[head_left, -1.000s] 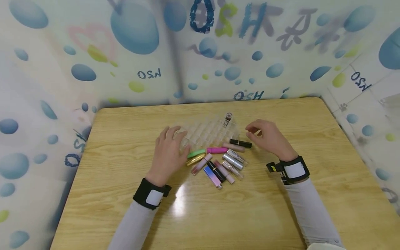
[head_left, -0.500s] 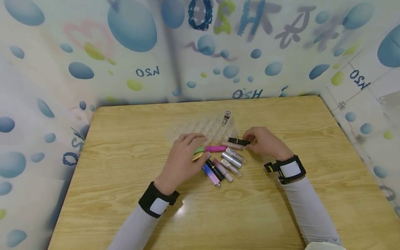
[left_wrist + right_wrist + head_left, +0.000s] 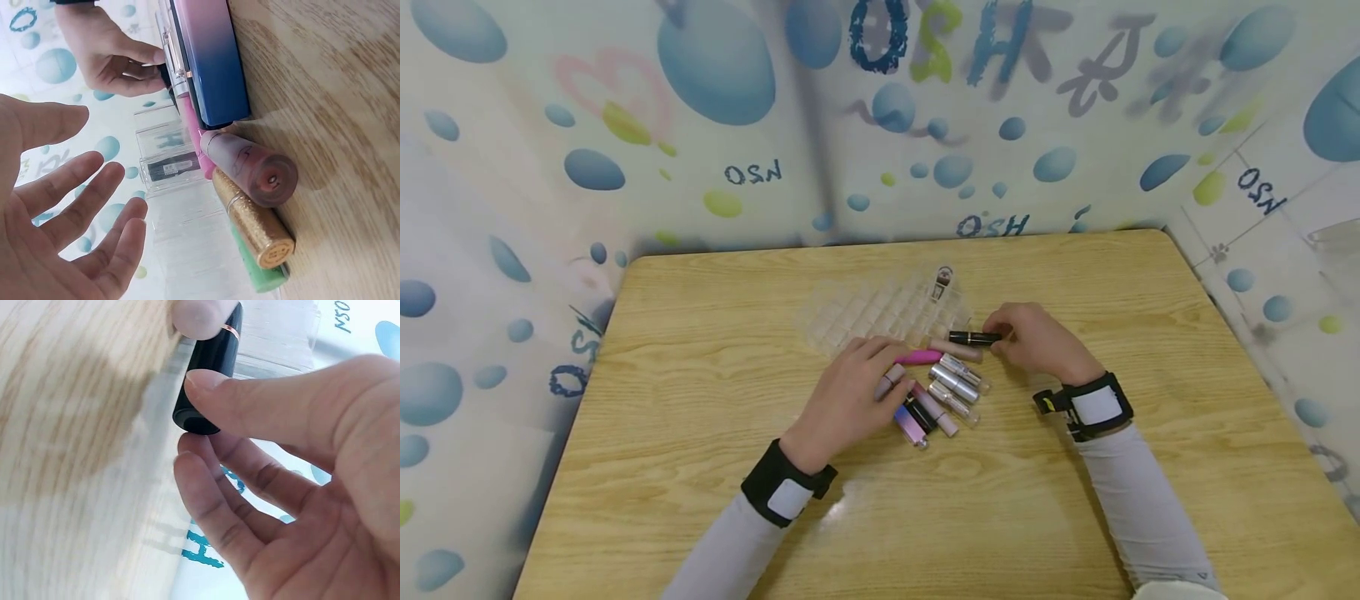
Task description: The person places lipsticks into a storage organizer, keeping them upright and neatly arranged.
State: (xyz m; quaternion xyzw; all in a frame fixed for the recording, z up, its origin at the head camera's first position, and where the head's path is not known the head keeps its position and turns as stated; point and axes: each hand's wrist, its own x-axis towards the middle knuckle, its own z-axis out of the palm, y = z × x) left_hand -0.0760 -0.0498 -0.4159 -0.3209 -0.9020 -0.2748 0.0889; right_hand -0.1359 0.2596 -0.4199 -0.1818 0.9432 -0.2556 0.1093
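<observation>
My right hand [image 3: 1037, 337] pinches the end of a black lipstick tube [image 3: 972, 338] with a thin gold band. The right wrist view shows the thumb and fingers on that black tube [image 3: 209, 369]. Over the left part of a cluster of lip products hovers my left hand [image 3: 850, 396], its fingers spread and holding nothing in the left wrist view. Beneath it lie a blue-to-pink lipstick [image 3: 215, 69], a pinkish lip gloss [image 3: 250, 165], a glittery gold tube [image 3: 253, 228] and a green tube [image 3: 256, 265]. Behind them stands a clear compartmented organizer [image 3: 880, 308].
One organizer compartment at the back right holds a dark-and-clear tube [image 3: 942, 283]. A magenta tube [image 3: 920, 357], silver tube [image 3: 955, 384] and pale pink tube [image 3: 957, 350] lie between the hands. The wooden table [image 3: 700, 333] meets a patterned curtain [image 3: 737, 208] behind.
My right hand has come down and left onto the black lipstick tube, which has turned slightly. My left hand has moved right, from the organizer's left end to over the lip products.
</observation>
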